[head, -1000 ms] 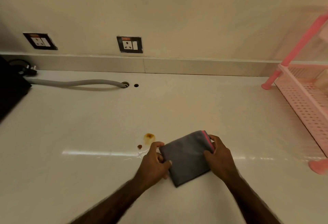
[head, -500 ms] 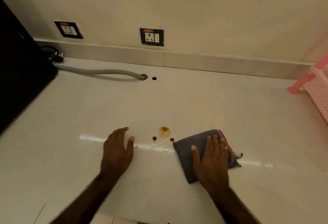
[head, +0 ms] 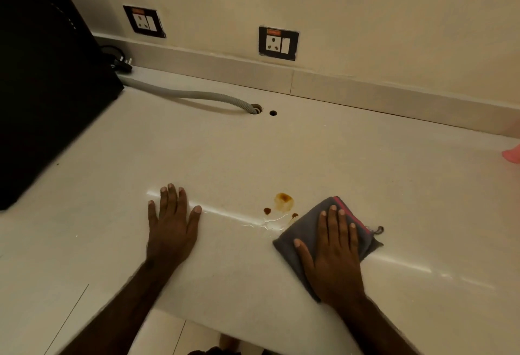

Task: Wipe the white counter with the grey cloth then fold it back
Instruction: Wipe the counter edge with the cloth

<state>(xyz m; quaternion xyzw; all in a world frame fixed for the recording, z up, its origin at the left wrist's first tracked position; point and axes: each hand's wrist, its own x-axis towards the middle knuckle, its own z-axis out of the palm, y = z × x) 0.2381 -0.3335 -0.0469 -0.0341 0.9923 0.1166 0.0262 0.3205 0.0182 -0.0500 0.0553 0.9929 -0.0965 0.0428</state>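
Cloth (head: 305,235), grey with a pink edge, lies folded on the white counter (head: 365,174) near its front edge, pinned under the right hand (head: 332,256), whose fingers lie flat and spread on top, grasping nothing. Left hand (head: 171,230) rests palm down on bare counter well to the left, fingers spread and released. Between the hands, just beyond the cloth's far-left corner, sit a brown stain (head: 283,202), two small brown drops and a thin streak of liquid. Farther back a grey hose (head: 197,95) runs into a hole (head: 256,108), a smaller hole beside it. Black box (head: 42,81) stands left. Two sockets (head: 278,43) sit on the wall
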